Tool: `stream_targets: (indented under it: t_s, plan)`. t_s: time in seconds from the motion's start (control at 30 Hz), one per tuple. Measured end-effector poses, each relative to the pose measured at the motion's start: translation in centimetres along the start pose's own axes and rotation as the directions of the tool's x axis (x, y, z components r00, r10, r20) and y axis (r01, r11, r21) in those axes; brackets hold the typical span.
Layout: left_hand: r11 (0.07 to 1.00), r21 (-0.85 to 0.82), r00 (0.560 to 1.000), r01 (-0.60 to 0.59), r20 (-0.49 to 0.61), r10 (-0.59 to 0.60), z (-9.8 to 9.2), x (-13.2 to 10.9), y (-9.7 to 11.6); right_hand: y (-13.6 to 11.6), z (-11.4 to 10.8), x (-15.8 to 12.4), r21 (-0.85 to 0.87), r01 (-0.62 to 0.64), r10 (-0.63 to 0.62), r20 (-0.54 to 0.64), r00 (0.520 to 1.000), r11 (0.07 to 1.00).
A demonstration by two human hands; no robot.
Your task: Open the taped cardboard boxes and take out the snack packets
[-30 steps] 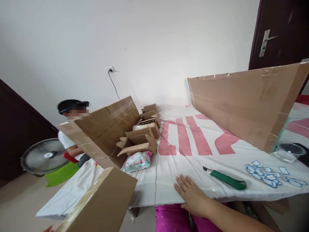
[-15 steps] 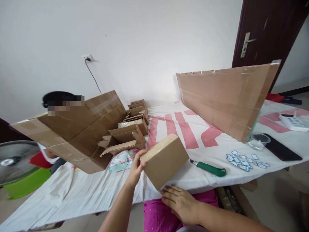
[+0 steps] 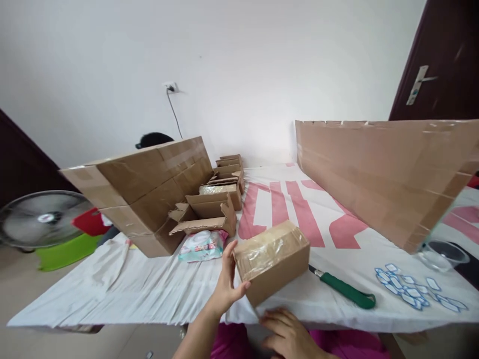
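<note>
A small cardboard box (image 3: 279, 274) with shiny clear tape across its top sits near the table's front edge. My left hand (image 3: 226, 286) grips its left end, thumb on the near side and fingers at the end. Just below the box, at the table edge, is my right hand (image 3: 286, 331), fingers stretched out and nothing visible in it; contact with the box is unclear. To the right of the box lies a green-handled utility knife (image 3: 346, 289), its blade end towards the box. Left of it rests a pack of wipes (image 3: 202, 245).
Open cardboard boxes (image 3: 209, 212) line up behind the wipes beside a large carton (image 3: 149, 189). At right are a tall cardboard panel (image 3: 381, 174), scattered blue-edged labels (image 3: 406, 286), a clear plastic cup (image 3: 443, 255) and a fan (image 3: 47, 218) at far left. A person's dark cap (image 3: 155, 139) shows behind the carton.
The box has tipped from a raised, tilted pose down towards the table, its taped top now showing. My left hand stays on it. The view has turned left, and the person behind the carton is lower.
</note>
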State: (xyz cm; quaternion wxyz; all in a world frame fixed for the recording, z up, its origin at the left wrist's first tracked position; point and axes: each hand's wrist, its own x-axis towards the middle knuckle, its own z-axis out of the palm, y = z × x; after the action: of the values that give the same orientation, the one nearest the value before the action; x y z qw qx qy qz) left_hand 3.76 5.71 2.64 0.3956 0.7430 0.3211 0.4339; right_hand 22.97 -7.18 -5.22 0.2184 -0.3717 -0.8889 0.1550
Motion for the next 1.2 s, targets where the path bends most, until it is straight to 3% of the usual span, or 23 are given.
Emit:
stream_targets:
  t_s: [0.07, 0.13, 0.2, 0.27, 0.33, 0.43, 0.53, 0.6, 0.67, 0.8, 0.87, 0.9, 0.93, 1.0, 1.1, 1.2]
  plan:
    - [0.998, -0.029, 0.988, -0.055, 0.141, 0.058, -1.3, 1.2, 0.0, 0.9, -0.3, -0.9, 0.0, 0.067, -0.066, -0.126, 0.99, 0.998]
    - [0.995, -0.017, 0.961, -0.097, 0.258, 0.099, -2.6, 2.6, 0.2, 1.9, -1.9, -2.5, -0.007, 0.018, -0.019, -0.265, 0.964, 1.0]
    - [0.99, 0.02, 0.929, -0.142, 0.349, 0.126, -3.6, 4.0, 0.6, 3.3, -4.1, -4.8, -0.053, -0.16, 0.13, -0.367, 0.921, 0.986]
    - [0.981, 0.048, 0.897, -0.187, 0.416, 0.15, -4.1, 5.3, 0.8, 5.1, -6.3, -7.3, -0.117, -0.385, 0.279, -0.503, 0.818, 0.916]
    - [0.976, 0.047, 0.876, -0.212, 0.451, 0.169, -4.2, 6.0, 0.6, 7.1, -7.5, -9.6, -0.201, -0.556, 0.377, -0.549, 0.745, 0.806]
    - [0.982, -0.075, 0.899, -0.172, 0.396, 0.187, -3.6, 5.9, -0.8, 9.7, -7.7, -12.3, -0.297, -0.648, 0.469, -0.493, 0.733, 0.701]
    - [0.952, -0.3, 0.963, -0.064, 0.231, 0.137, -2.6, 5.0, -2.8, 11.3, -7.5, -13.5, -0.328, -0.636, 0.504, -0.406, 0.763, 0.699]
    - [0.93, -0.367, 0.977, -0.018, 0.192, 0.094, -2.2, 4.6, -3.5, 12.0, -8.0, -13.7, -0.319, -0.648, 0.522, -0.4, 0.754, 0.692]
    - [0.942, -0.336, 0.973, -0.001, 0.217, 0.079, -2.1, 4.5, -3.5, 12.4, -9.5, -13.3, -0.29, -0.706, 0.537, -0.485, 0.69, 0.646]
    - [0.965, -0.262, 0.967, -0.003, 0.246, 0.07, -2.4, 5.0, -2.7, 11.6, -15.0, -11.2, -0.175, -0.822, 0.533, -0.685, 0.497, 0.541]
    - [0.956, -0.293, 0.966, 0.004, 0.247, 0.072, -2.4, 5.2, -2.6, 10.0, -18.2, -9.3, -0.109, -0.817, 0.549, -0.689, 0.473, 0.567]
    - [0.949, -0.314, 0.966, 0.003, 0.247, 0.079, -2.4, 5.2, -2.6, 9.0, -19.6, -8.2, -0.095, -0.8, 0.546, -0.683, 0.485, 0.592]
    - [0.944, -0.329, 0.964, -0.002, 0.249, 0.089, -2.4, 5.2, -2.6, 8.0, -20.8, -7.0, -0.125, -0.776, 0.522, -0.672, 0.525, 0.619]
    - [0.94, -0.341, 0.957, -0.015, 0.267, 0.112, -2.4, 5.3, -2.5, 5.8, -22.6, -4.4, -0.266, -0.685, 0.409, -0.638, 0.653, 0.678]
    - [0.942, -0.335, 0.946, -0.005, 0.305, 0.114, -2.5, 5.6, -1.8, 2.7, -23.6, -1.1, -0.431, -0.473, 0.272, -0.448, 0.851, 0.769]
    - [0.942, -0.332, 0.966, 0.049, 0.255, 0.04, -2.0, 5.6, -1.0, 0.2, -23.6, 1.1, -0.443, -0.362, 0.255, -0.284, 0.924, 0.82]
